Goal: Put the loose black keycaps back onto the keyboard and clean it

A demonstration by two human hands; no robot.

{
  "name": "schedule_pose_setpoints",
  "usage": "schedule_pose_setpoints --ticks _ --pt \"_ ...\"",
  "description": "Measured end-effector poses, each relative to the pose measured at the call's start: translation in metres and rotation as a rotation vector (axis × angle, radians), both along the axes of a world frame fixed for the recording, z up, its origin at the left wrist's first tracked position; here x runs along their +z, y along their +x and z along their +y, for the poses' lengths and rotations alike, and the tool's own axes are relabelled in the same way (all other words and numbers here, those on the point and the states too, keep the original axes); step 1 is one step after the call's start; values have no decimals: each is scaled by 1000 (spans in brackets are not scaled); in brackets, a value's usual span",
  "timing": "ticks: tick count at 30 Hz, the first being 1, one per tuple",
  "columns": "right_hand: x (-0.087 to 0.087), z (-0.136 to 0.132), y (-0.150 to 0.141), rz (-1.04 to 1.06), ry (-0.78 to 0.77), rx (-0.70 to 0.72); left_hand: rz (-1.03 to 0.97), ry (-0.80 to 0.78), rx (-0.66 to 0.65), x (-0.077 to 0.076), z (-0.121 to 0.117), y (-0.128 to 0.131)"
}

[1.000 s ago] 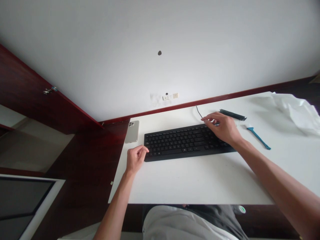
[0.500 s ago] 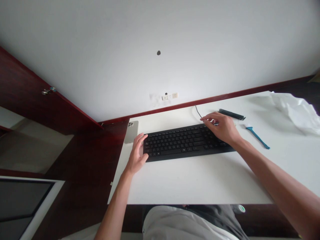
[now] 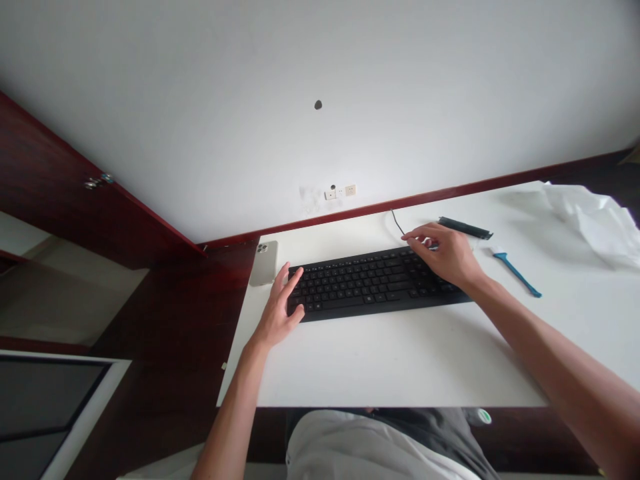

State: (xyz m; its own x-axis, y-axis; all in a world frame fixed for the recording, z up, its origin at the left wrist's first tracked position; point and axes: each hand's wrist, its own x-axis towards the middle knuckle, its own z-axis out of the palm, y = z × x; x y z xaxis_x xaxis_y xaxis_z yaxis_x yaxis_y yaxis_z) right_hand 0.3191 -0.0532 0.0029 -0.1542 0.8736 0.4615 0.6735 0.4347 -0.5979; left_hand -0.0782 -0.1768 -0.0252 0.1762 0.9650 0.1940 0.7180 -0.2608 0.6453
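A black keyboard (image 3: 373, 283) lies across the white table (image 3: 400, 360), its cable running off the back edge. My left hand (image 3: 280, 307) rests open on the keyboard's left end, fingers stretched over the keys and thumb at the front edge. My right hand (image 3: 443, 253) lies on the keyboard's right end, fingers spread and curved over the back corner; nothing shows in it.
A phone (image 3: 264, 263) lies face down left of the keyboard. A blue-handled brush (image 3: 515, 272) and a black bar (image 3: 465, 228) lie right of it. Crumpled white sheeting (image 3: 590, 220) covers the far right. Dark wood surface (image 3: 165, 347) borders the left; a wall stands behind.
My left hand has opened from a loose fist beside the keyboard and moved up onto its left end. The right hand has stayed put.
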Motion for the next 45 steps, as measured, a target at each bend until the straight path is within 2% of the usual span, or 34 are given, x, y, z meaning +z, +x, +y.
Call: schedule_pose_setpoints --ticks 8,13,19,23,26,30,32,34,39,45 --pt "-1 1 1 0 7 -1 48 -50 82 3 4 11" --pt "2 1 2 21 6 -22 51 -72 69 2 5 16" --pt "3 1 2 18 -3 -14 80 -94 115 2 14 25" --pt "2 4 6 29 -9 -27 157 -161 115 13 32 27" --pt "0 7 10 53 -12 -45 260 -183 23 27 53 32" --pt "-3 11 15 98 -19 -44 308 -18 -119 42 84 56" --pt "-4 12 16 104 -23 -56 321 55 -153 40 94 72" --pt "-7 14 16 88 -24 -80 357 120 -149 32 96 85" --pt "-13 17 15 92 -44 -109 491 94 -253 10 86 97" --pt "-11 15 8 353 -155 -82 530 126 -244 11 83 96"
